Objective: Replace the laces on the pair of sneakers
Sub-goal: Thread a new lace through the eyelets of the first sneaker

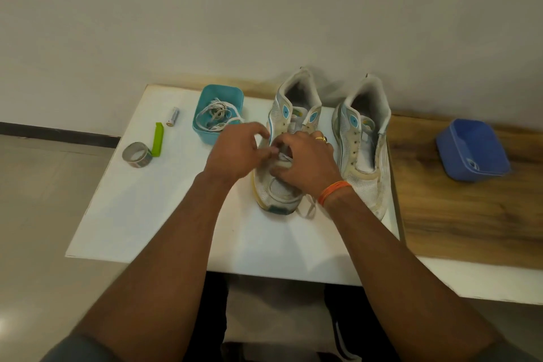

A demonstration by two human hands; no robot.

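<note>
Lacing of the left-hand worn white mesh sneaker was judged under way.
A white flat lace was pinched over that sneaker by the left hand and right hand; threading higher eyelets seemed next.

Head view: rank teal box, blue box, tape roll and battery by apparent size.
1. Blue box and teal box: alike, and the wide lens distorts, so no ranking.
2. Tape roll.
3. Battery.
</note>
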